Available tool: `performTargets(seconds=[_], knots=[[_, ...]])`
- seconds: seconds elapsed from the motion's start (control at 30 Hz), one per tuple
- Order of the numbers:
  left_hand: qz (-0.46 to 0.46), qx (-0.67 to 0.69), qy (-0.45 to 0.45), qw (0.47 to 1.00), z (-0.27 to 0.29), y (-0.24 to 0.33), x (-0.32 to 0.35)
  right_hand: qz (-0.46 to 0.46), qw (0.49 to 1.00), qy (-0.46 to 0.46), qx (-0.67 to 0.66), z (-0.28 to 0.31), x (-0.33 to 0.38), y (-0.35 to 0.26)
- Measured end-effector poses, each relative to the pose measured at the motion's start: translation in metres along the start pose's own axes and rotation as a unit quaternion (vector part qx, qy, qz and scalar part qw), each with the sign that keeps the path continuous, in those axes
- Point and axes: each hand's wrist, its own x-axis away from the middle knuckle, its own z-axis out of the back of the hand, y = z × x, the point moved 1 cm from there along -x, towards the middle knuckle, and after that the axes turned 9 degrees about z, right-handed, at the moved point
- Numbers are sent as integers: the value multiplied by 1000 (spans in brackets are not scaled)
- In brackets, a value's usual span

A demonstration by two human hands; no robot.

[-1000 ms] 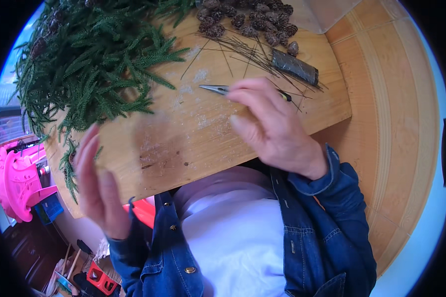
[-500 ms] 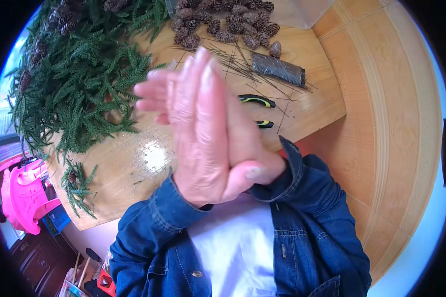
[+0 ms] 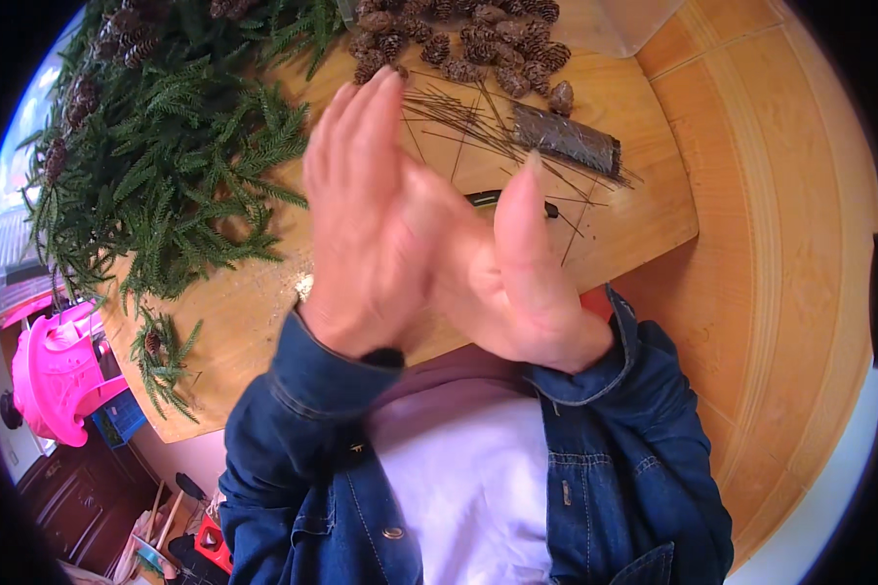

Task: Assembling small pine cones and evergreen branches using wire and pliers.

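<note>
Palms pressed flat together right now — left hand against right hand, fingers straight, holding nothing. Best rub lightly above the worktop, clear of the thin wires, snips and evergreen sprigs — pine cones sit beyond.

I see my two hands, left hand and right hand, one dark wire bundle, roughly twenty pine cones beyond that bundle, and one pink stool.
</note>
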Motion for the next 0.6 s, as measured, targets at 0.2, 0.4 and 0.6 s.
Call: performTargets(seconds=[0.2,0.4,0.6], knots=[[168,-23,-71,983,31,-27,-34,21,925,-104,365,35,2,-44],[42,-184,-135,973,5,-29,-77,-64,919,-24,388,45,5,-60],[-12,-314,-130,940,-26,-46,-83,-20,864,-59,499,65,12,-67]])
